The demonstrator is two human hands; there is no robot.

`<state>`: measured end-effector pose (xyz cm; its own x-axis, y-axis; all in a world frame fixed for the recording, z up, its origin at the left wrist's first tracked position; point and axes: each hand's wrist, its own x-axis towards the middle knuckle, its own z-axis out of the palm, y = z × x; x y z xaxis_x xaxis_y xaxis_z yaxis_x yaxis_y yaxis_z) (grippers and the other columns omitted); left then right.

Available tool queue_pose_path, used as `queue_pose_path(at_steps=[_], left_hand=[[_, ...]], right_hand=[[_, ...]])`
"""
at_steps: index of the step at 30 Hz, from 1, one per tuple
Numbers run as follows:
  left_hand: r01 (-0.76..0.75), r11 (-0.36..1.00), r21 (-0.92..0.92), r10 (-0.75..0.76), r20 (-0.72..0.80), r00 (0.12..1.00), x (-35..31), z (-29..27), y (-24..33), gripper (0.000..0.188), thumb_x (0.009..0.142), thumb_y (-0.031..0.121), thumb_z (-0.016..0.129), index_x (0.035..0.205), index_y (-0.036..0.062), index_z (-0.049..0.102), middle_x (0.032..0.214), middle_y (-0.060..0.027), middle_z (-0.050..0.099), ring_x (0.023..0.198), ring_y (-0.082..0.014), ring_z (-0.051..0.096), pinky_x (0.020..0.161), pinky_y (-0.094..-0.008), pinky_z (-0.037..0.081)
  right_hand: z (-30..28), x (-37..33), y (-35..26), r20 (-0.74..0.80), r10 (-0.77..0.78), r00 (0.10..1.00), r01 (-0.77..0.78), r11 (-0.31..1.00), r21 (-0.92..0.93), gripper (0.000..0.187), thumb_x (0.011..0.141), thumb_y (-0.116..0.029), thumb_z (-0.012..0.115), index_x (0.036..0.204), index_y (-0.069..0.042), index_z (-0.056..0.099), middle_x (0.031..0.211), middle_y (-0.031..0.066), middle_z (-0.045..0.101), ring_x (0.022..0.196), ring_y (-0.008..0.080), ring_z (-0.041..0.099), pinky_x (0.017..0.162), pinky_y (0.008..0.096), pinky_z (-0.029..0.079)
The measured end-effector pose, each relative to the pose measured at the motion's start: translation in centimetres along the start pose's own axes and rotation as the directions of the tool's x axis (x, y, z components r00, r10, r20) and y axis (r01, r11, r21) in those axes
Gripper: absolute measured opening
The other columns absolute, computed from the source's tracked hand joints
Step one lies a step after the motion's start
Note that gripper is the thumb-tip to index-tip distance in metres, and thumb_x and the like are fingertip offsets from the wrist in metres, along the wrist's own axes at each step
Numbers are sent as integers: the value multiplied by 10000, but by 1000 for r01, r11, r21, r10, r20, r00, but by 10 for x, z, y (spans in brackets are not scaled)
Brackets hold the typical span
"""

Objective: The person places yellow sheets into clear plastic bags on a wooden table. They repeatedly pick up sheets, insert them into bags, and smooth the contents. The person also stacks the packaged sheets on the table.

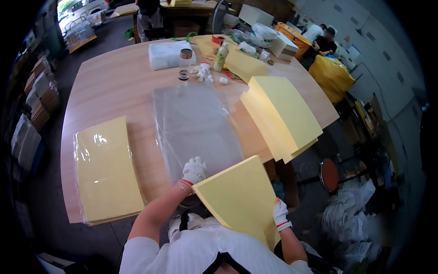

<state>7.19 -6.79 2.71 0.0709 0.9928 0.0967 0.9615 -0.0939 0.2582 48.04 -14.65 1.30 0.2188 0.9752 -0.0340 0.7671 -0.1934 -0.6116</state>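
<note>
Both my hands wear white knit gloves. My left hand (194, 170) rests on the near end of a pile of clear plastic bags (196, 123) lying in the middle of the wooden table (114, 86), and seems to pinch a bag's edge. My right hand (279, 213) grips the lower right edge of a stack of pale yellow sheets (239, 196), held tilted over the table's near edge in front of my chest. The stack's upper left corner lies close to my left hand.
A bagged stack of yellow sheets (106, 170) lies at the left. A tall unbagged yellow stack (283, 114) sits at the right edge. At the far end are a glass jar (184, 64), a green bottle (221, 57), spare gloves, a white packet. A red stool (328, 174) stands right; people work beyond.
</note>
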Motion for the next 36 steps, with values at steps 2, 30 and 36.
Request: queue_pose_path(at_steps=[2, 30, 36], left_hand=[[-15, 987, 162, -7, 137, 991, 9, 4, -1, 239, 726, 178, 599, 945, 82, 613, 1036, -112, 572, 952, -243, 574, 708, -356, 499], [205, 959, -195, -244, -200, 949, 6, 0, -61, 98, 748, 142, 574, 807, 77, 530, 763, -129, 624, 748, -319, 595, 637, -448, 464], [15, 999, -36, -25, -313, 949, -24, 12, -70, 163, 678, 151, 605, 817, 87, 549, 834, -110, 620, 790, -298, 598, 780, -410, 445]], right_hand=[[-9, -7, -14, 97, -44, 994, 57, 989, -139, 506, 933, -480, 348, 833, -62, 616, 736, 153, 621, 700, 351, 594, 604, 414, 437], [72, 173, -182, 758, -380, 529, 739, 645, -193, 381, 877, -484, 433, 821, -141, 587, 793, 151, 630, 785, 372, 598, 648, 440, 469], [65, 205, -125, 633, -388, 669, 576, 810, -113, 453, 888, -490, 418, 788, -84, 592, 797, 174, 615, 787, 372, 590, 656, 435, 455]])
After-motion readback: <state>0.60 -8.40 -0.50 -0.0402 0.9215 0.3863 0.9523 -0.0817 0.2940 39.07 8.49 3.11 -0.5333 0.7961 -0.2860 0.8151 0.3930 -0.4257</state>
